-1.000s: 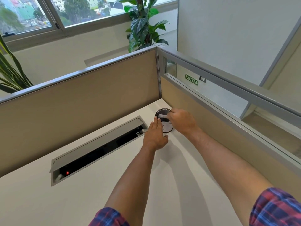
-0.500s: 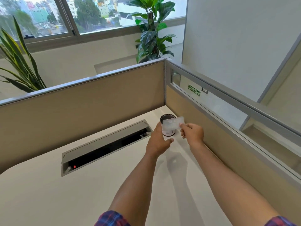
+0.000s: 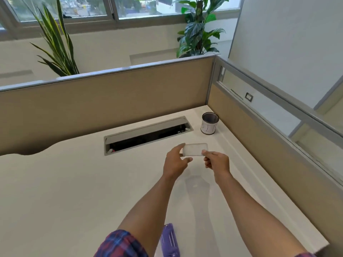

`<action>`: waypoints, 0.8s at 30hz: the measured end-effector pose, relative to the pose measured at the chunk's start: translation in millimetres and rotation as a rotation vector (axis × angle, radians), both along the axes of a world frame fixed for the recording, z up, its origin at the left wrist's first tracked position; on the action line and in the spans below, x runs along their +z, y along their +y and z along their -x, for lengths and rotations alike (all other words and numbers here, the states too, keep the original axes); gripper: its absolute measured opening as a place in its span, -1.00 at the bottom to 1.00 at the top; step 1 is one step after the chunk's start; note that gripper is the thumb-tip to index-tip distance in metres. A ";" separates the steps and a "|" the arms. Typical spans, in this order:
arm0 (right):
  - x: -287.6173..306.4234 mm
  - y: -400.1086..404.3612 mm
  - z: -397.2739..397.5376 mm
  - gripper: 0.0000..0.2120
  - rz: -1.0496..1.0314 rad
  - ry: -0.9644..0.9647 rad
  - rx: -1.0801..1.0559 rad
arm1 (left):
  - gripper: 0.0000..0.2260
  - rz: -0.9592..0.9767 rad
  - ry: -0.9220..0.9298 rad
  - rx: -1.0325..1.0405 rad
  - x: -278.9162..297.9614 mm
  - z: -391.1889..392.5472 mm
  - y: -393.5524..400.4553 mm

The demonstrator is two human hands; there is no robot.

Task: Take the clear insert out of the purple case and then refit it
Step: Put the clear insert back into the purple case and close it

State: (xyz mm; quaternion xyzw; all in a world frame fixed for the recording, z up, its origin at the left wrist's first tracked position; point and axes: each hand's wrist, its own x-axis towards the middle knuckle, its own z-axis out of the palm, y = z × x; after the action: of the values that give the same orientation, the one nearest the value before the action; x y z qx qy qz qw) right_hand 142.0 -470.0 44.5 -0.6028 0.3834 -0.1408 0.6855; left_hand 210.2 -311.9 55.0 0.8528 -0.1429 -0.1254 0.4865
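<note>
Insert (image 3: 194,149) pinched between both hands' fingers (image 3: 204,152).

Bright, even daylight from the windows (image 3: 111,6) behind; soft arm shadows fall on the table (image 3: 55,191). Wide-angle lens bends edge lines; slight overall softness.

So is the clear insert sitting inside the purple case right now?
No, the clear insert is held up between the left hand and right hand, while the purple case lies on the desk nearer the person.
</note>
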 end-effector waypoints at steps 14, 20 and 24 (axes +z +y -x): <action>-28.8 161.0 91.0 -0.83 -0.146 0.086 0.275 | -0.35 0.278 0.270 0.207 -28.0 103.6 175.9; -33.4 200.5 106.9 -0.80 -0.124 0.153 0.396 | -0.38 0.421 0.401 0.170 -22.8 126.4 225.2; -31.2 220.8 115.6 -0.76 -0.082 0.157 0.469 | -0.46 0.428 0.424 0.167 -23.6 136.4 251.7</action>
State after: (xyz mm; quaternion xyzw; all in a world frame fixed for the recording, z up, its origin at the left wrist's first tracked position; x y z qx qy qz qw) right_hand 26.5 -249.2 13.4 -0.6558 0.2906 0.0848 0.6916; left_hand 73.7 -60.2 31.4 0.6948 0.0091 -0.2272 0.6824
